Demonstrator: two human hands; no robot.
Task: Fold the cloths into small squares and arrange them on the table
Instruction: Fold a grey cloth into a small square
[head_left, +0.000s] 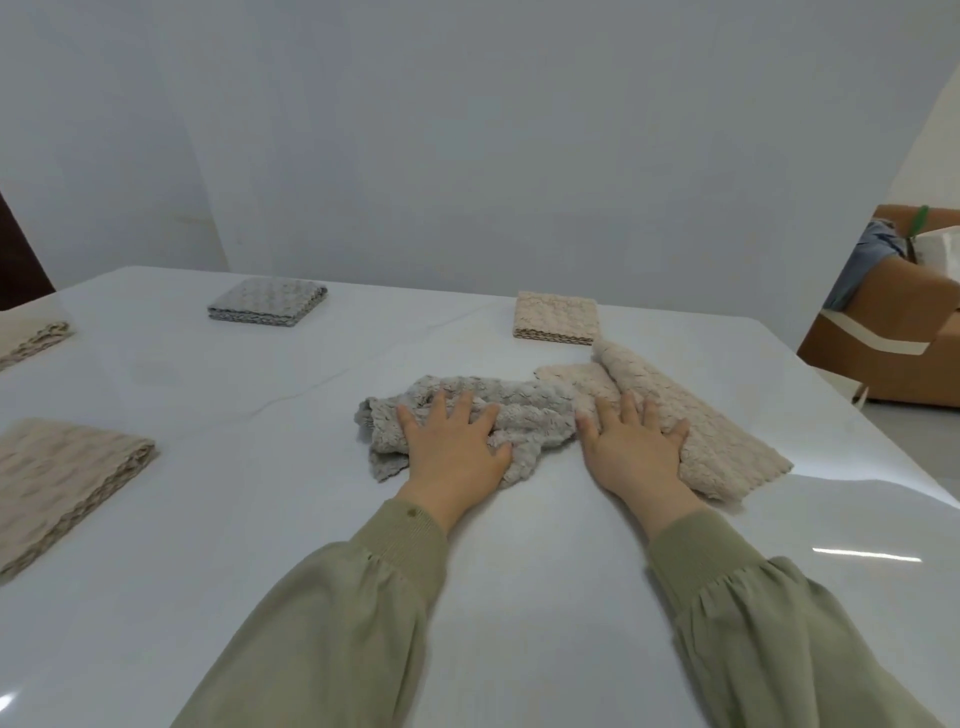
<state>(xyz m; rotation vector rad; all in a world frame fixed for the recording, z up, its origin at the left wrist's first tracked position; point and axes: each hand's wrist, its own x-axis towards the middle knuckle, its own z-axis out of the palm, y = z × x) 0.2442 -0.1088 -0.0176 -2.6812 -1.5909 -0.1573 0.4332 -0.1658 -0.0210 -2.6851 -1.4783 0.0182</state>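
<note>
Sleeves (322, 623) nearest; my left hand (452, 449) flat on grey cloth (535, 410), right hand (631, 449) flat on beige cloth (727, 447) toward table (857, 519) right edge, gripping nothing. Soft, limp, I judge: pinch corners.

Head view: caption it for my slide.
The left hand presses crumpled grey cloth, right hand beige cloth; folded squares dot the table.
</note>
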